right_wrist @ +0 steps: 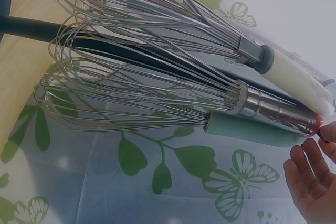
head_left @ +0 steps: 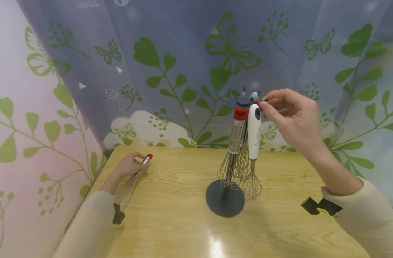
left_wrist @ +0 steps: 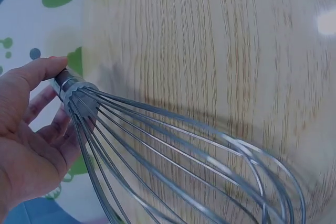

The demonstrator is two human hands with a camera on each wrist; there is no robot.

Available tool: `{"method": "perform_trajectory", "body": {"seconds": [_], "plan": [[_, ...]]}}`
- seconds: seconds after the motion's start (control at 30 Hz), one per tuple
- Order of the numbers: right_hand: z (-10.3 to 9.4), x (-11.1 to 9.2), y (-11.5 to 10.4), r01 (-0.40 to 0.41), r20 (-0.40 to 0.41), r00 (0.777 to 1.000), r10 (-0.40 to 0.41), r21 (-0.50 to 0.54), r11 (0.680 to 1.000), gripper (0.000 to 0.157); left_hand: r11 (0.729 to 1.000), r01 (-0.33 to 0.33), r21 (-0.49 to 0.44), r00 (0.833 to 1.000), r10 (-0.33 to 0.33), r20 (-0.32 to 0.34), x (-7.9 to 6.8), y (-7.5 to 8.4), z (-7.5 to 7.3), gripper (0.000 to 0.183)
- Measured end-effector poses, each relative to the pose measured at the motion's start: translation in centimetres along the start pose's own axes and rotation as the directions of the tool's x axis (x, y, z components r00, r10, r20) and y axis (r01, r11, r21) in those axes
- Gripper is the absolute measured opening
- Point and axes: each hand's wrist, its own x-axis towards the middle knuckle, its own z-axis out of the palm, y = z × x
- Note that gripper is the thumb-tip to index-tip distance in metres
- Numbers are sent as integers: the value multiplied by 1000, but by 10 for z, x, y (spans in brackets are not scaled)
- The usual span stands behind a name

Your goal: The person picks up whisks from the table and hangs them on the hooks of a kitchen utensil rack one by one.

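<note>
On the left of the table my left hand holds a steel balloon whisk with a red end; the left wrist view has the thumb on its handle and the wire loops slanting over the wood. A dark whisk stand bears several hanging whisks. Facing me are a white-handled whisk and a red-ended steel whisk; a pale green-handled whisk shows in the right wrist view. At the stand's top my right hand pinches a small dark hook by a steel whisk's red end.
The wooden table reaches back to a blue-grey curtain printed with green leaves and butterflies. A pink-white printed curtain hangs along the left side. The hanging wire loops end above the stand's round base.
</note>
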Motion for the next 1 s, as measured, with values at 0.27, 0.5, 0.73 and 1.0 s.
{"method": "perform_trajectory", "body": {"seconds": [0.27, 0.5, 0.73, 1.0], "plan": [[0, -1, 1, -10, -3, 1000, 10, 1, 1000, 9, 999, -20, -30, 1000, 19, -16, 1, 6, 4, 45], [1, 0, 1, -6, -11, 1000, 7, 12, 1000, 10, 996, -8, -86, 999, 5, -39, 0, 7, 4, 45], [1, -1, 0, -8, -13, 1000, 9, 15, 1000, 10, 992, -22, -126, 999, 17, -42, -1, 13, 4, 47], [1, -1, 1, 6, -13, 1000, -5, 31, 1000, 11, 985, -52, -162, 997, 42, -63, -5, 34, 6, 48]]}}
